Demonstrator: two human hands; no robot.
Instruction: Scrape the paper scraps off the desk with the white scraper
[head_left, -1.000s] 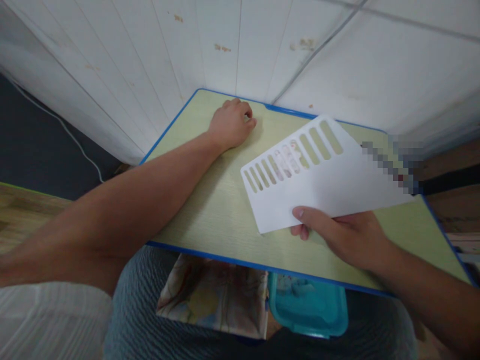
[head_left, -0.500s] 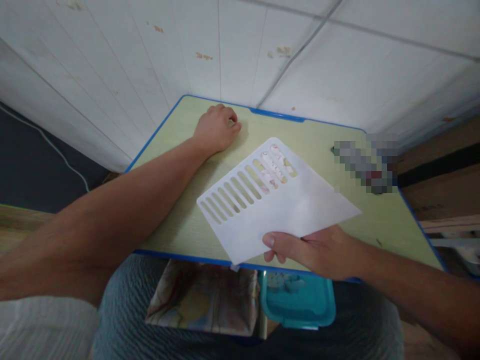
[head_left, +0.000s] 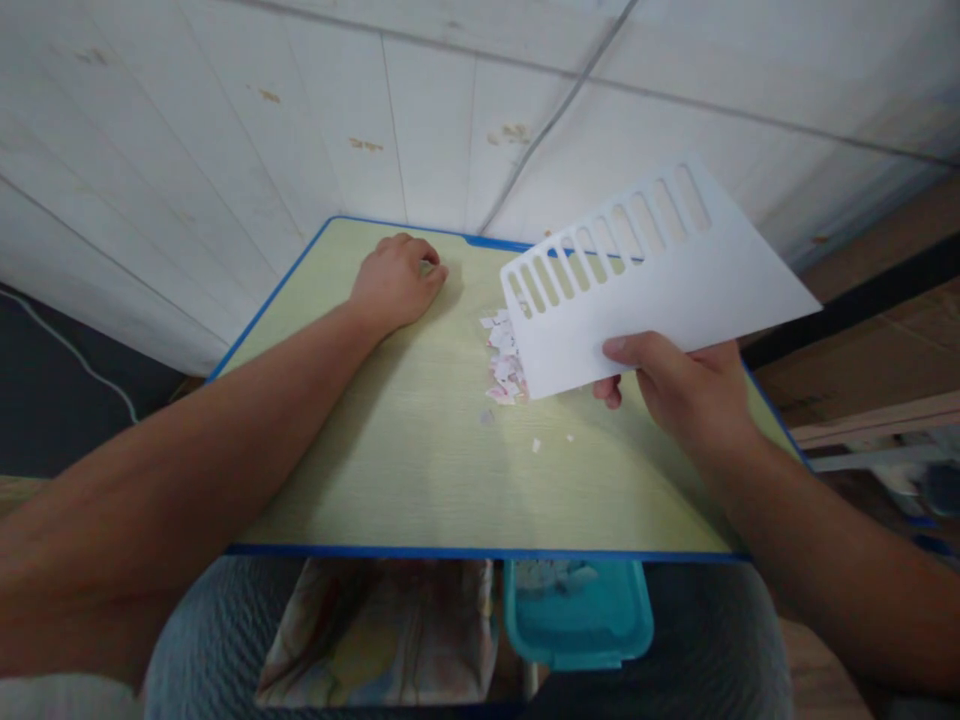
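One firm pinch looks right: right hand (head_left: 682,385) is clamped on the near edge of the white slotted plate (head_left: 667,298), held over the right half of the table (head_left: 382,480), and I'd move it gently so the paper scraps (head_left: 505,365) don't scatter. Left hand (head_left: 397,283) rests curled at far left; can't tell if its fingers close together. Plate looks thin, flat, rounded slots lining its far edge.

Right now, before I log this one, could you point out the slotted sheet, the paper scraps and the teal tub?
Slotted sheet (head_left: 652,303): head view, on its solid part, below the slots.
Paper scraps (head_left: 508,366): head view, on the pile's visible middle.
Teal tub (head_left: 579,618): head view, on its bare inside.
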